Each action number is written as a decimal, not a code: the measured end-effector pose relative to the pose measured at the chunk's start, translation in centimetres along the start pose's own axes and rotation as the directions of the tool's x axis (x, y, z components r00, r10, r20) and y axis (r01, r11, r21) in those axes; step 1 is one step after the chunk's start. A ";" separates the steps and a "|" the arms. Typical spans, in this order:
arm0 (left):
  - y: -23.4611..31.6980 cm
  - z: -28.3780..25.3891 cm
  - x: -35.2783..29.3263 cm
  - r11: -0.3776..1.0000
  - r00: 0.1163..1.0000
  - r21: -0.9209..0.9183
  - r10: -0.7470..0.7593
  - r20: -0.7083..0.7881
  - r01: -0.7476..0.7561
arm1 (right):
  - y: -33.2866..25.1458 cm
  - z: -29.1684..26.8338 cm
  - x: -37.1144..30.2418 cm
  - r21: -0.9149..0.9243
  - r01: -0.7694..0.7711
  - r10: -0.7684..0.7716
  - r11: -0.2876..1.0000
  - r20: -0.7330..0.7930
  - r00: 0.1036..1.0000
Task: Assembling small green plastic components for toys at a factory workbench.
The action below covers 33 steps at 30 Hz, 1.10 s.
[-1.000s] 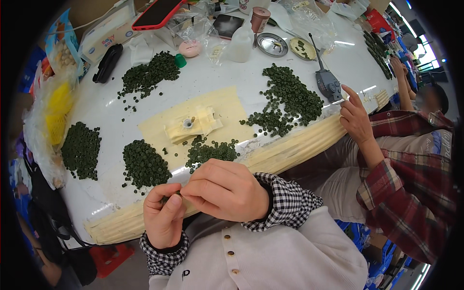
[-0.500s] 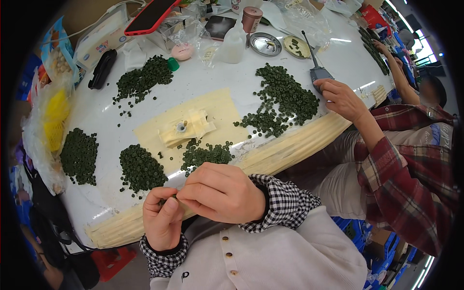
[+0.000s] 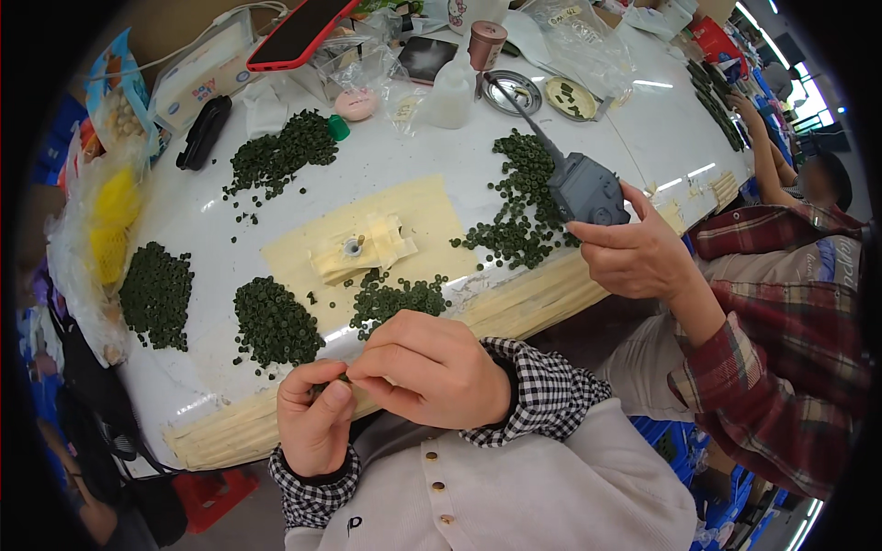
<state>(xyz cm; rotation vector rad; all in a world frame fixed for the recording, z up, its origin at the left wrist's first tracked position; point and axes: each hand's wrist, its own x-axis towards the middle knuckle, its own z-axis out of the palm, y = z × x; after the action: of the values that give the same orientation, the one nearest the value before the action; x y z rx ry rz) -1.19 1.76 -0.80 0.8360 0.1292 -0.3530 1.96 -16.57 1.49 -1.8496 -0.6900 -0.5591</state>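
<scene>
Just past the table's front edge, my left hand (image 3: 315,418) is closed in a pinch on a small dark green part (image 3: 344,376), mostly hidden by the fingers. The fingertips of my right hand (image 3: 434,372) are pinched together at the same part. Small green wheel-like pieces lie in a pile (image 3: 400,298) beyond my right hand. To its left is a denser pile of wheels (image 3: 274,320). Behind them, a tape-wrapped block (image 3: 363,250) with a small round metal fitting sits on a sheet of masking tape (image 3: 427,207).
At right, a co-worker's hand (image 3: 638,253) holds a grey model tank turret (image 3: 588,191) above another wheel pile (image 3: 510,234). More green pieces form a far-left pile (image 3: 156,298) and a back pile (image 3: 285,151). A red-cased phone (image 3: 299,35) stands at the back.
The co-worker's hand has brought the grey tank turret up and closer, its barrel pointing back left. My hands stay together, pinching the small part, and the view has shifted slightly.
</scene>
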 end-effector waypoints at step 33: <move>0.4 2.0 0.6 1.000 0.999 -0.011 -0.010 -0.044 0.010 | -0.1 -0.5 -0.3 0.340 -0.423 0.375 0.840 0.200 0.905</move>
<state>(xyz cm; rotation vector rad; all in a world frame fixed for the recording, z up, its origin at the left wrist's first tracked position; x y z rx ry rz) -0.58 0.36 0.66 0.8329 0.1766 -0.3431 1.61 -17.10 1.52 -1.6048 -0.4314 -0.0261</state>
